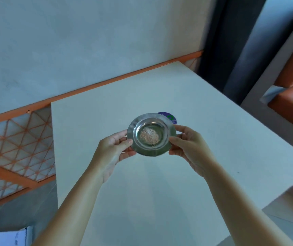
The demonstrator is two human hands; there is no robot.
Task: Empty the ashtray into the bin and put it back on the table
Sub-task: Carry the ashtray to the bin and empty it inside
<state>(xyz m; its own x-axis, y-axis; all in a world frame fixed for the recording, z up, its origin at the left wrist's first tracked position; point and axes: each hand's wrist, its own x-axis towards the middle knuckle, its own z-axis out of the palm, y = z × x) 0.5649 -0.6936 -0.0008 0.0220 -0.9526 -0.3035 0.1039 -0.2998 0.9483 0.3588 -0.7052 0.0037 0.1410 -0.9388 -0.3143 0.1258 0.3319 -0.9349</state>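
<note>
A round metal ashtray (151, 121) with a wide rim is held level above the white table (142, 192). A small heap of pale ash (149, 136) lies in its bowl. My left hand (114, 148) grips the left rim, thumb on top and fingers underneath. My right hand (190, 146) grips the right rim the same way. A round purple coaster (170, 117) lies on the table just behind the ashtray, partly hidden by it. No bin is in view.
An orange-framed lattice panel (14, 150) stands left of the table against the grey wall. An orange cushioned seat (292, 107) is at the right. A white paper or box (9, 237) shows at the bottom left.
</note>
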